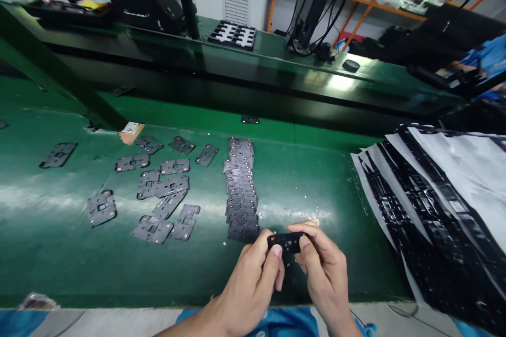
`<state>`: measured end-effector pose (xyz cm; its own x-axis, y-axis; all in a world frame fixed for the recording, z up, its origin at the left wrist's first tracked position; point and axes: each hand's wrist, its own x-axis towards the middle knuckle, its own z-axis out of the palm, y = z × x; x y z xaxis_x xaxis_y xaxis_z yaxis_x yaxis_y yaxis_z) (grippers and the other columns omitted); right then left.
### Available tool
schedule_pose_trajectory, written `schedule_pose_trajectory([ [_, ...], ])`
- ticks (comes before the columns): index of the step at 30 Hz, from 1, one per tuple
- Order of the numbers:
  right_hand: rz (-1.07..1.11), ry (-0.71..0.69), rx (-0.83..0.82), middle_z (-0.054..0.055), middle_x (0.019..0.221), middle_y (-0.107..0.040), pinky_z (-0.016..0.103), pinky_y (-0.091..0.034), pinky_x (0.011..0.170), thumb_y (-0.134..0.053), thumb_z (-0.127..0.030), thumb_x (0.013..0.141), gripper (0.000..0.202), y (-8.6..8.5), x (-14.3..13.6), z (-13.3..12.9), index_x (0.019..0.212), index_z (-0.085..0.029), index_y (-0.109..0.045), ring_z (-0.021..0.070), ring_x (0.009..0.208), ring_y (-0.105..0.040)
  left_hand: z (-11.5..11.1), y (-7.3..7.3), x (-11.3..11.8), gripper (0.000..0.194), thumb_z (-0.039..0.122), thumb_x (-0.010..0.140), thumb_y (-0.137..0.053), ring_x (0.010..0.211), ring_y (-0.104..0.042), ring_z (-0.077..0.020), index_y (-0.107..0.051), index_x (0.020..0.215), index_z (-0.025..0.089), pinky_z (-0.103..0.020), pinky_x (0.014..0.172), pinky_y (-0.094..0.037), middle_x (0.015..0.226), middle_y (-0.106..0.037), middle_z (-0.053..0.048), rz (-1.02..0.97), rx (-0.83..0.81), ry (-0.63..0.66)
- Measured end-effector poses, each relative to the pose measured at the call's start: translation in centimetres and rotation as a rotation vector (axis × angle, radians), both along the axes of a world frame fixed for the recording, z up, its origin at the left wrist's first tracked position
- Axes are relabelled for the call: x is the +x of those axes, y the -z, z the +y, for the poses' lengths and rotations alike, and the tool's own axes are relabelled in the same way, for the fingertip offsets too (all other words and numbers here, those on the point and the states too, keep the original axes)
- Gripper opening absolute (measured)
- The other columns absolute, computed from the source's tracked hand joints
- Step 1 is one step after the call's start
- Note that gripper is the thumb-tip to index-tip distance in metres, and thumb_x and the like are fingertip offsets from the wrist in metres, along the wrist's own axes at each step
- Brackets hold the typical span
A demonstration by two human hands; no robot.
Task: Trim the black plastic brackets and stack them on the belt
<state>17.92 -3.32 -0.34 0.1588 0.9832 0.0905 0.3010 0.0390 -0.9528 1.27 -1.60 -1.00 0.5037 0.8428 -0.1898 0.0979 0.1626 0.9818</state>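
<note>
At the frame's lower centre, the left hand [253,276] and right hand [327,263] grip a black plate [290,243] between their fingers (an overlapping row of plates [241,189] lies mid-frame on the green table [308,168]).

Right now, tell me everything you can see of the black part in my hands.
The black part is small and oblong, plastic-looking, with a yellowish patch toward each end and central details too small to make out. It is held roughly crosswise over the green table, right of the overlapping plates. The left fingers grip one end, the right fingers the other.
</note>
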Motion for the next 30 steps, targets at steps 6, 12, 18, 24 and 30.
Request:
schedule_pose_trajectory([
  [6,0.054,-0.026,-0.008,0.002,0.092,-0.064,0.023,-0.045,0.052,-0.053,-0.032,0.110,0.026,0.12,0.01,-0.11,0.112,-0.024,-0.077,0.0097,0.055,-0.050,-0.26,0.11,-0.15,0.038,0.047,0.115,-0.031,0.059,-0.056,-0.0144,-0.048,0.091,0.023,-0.028,0.065,-0.045,0.065,-0.058,0.003,-0.032,-0.003,-0.033],
  [12,0.093,-0.024,-0.064,0.005,0.095,-0.065,0.022,-0.042,0.047,-0.054,-0.035,0.109,0.026,0.04,-0.16,-0.31,0.113,-0.023,-0.077,0.0102,0.055,-0.050,-0.36,0.32,-0.26,0.039,0.047,0.115,-0.030,0.058,-0.054,-0.0146,-0.049,0.093,0.022,-0.028,0.065,-0.044,0.064,-0.058,0.003,-0.041,-0.001,-0.038],
  [18,0.141,0.003,-0.100,0.005,0.090,-0.067,0.022,-0.041,0.044,-0.058,-0.039,0.107,0.027,-0.06,-0.41,-0.13,0.105,-0.022,-0.079,0.0093,0.051,-0.047,-0.36,0.08,-0.46,0.040,0.047,0.115,-0.028,0.058,-0.052,-0.0144,-0.047,0.089,0.023,-0.029,0.065,-0.042,0.064,-0.055,0.004,-0.043,0.010,-0.025],
  [24,0.134,-0.033,-0.118,0.006,0.092,-0.070,0.022,-0.042,0.045,-0.058,-0.042,0.107,0.031,-0.02,-0.33,-0.18,0.109,-0.020,-0.080,0.0102,0.052,-0.049,-0.33,0.07,-0.71,0.040,0.045,0.116,-0.027,0.059,-0.051,-0.0143,-0.046,0.087,0.023,-0.028,0.066,-0.039,0.065,-0.054,0.004,-0.021,0.030,-0.032],
  [30,0.108,0.012,-0.138,0.007,0.089,-0.071,0.022,-0.040,0.042,-0.057,-0.044,0.107,0.035,0.12,-0.63,-0.21,0.102,-0.019,-0.080,0.0092,0.049,-0.046,-0.57,-0.08,-1.02,0.039,0.045,0.116,-0.026,0.061,-0.052,-0.0152,-0.045,0.089,0.024,-0.029,0.066,-0.039,0.067,-0.053,0.004,0.006,0.024,0.001],
])
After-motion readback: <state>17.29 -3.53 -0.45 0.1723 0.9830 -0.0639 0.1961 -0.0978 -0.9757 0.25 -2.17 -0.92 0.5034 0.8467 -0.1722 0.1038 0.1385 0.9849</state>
